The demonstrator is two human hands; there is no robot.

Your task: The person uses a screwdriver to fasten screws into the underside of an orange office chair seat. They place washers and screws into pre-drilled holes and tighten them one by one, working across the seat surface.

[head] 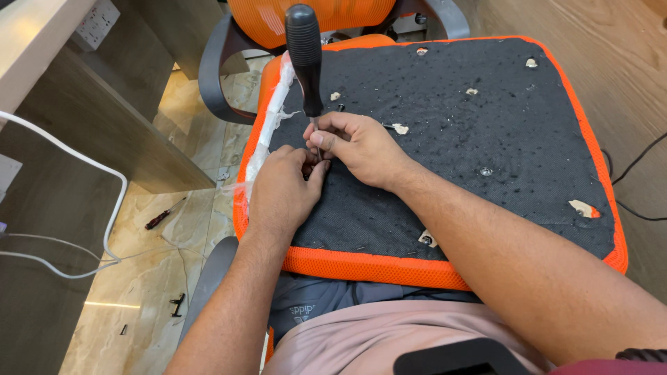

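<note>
while the left hand (281,191) presses the cushion (514,139), the right hand (361,146) pinches the screwdriver (306,59).

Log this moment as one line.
left hand: pressing seat underside | right hand: pinching screwdriver shaft, upright | second screwdriver: floor

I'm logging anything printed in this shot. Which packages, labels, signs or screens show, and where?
Printed logo: pale lettering on the grey shorts, bottom centre, below the orange seat cushion.
Wall socket plate: white rectangle, top left.
No packages, signs or screens.
</note>
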